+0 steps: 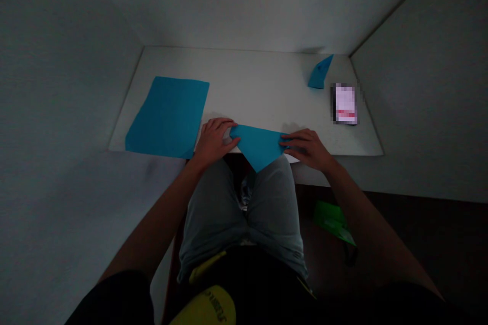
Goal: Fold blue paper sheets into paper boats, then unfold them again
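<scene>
Folded paper: blue triangle at the desk's near edge, tip hanging past it.
Left hand: grip wide, fingers pressing its left corner.
Right hand: grip wide, fingertips on its right corner.
Desk: flat blue sheet on the left; small folded blue piece and phone at the far right.

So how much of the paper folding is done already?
Done: one small folded blue piece stands at the far right of the desk. In hand: the left hand and right hand press the corners of a blue sheet folded to a point, which hangs over the desk's near edge. Probably left: the flat blue sheet on the left, not yet folded.
</scene>
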A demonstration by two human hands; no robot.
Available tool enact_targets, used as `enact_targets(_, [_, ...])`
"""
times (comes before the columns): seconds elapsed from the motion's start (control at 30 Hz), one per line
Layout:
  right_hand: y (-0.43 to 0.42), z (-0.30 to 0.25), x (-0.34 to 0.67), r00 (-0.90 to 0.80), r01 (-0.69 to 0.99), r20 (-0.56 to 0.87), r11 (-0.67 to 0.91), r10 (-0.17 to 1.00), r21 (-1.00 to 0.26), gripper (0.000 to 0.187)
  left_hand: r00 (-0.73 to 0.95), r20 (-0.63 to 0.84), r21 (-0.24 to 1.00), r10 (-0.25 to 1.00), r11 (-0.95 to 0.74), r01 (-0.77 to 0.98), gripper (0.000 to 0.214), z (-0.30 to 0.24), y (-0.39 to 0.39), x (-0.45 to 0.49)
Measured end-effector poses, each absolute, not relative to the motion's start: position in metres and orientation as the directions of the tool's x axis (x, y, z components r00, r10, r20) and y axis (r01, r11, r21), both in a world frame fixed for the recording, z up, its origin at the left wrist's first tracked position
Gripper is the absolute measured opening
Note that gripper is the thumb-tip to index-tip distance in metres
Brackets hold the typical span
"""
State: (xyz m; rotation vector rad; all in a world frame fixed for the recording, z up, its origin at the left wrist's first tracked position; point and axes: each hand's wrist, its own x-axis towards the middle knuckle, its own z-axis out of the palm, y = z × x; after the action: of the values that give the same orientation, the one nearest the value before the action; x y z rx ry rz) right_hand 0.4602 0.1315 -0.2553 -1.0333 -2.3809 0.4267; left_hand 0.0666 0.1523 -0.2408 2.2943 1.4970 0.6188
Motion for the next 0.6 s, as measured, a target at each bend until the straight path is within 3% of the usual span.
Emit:
enact_targets(0.1, [0.136, -0.257, 0.455, -0.52, 0.644, 0.318, 0.609, 0.792, -0.463, 0.027, 0.347, 0.165, 0.463, 0.923, -0.384, 0.799, 0.055, -0.241, 0.151, 0.067])
enact_targets(0.2, [0.148, -0.262, 0.456, -0.433, 0.73, 0.297, 0.524, 0.851, -0.438, 0.039, 0.358, 0.16, 0.464, 0.92, -0.39, 0.795, 0.055, -0.242, 0.151, 0.067])
enact_targets(0.33, [0.17, -0.271, 0.46, -0.399, 0.77, 0.269, 0.479, 0.877, -0.42, 0.056, 0.383, 0.172, 0.488, 0.907, -0.416, 0.767, 0.048, -0.243, 0.152, 0.064])
enact_targets(0.6, [0.177, -0.275, 0.455, -0.359, 0.779, 0.32, 0.471, 0.877, -0.415, 0.063, 0.343, 0.124, 0.579, 0.931, -0.349, 0.737, 0.027, -0.242, 0.156, 0.063])
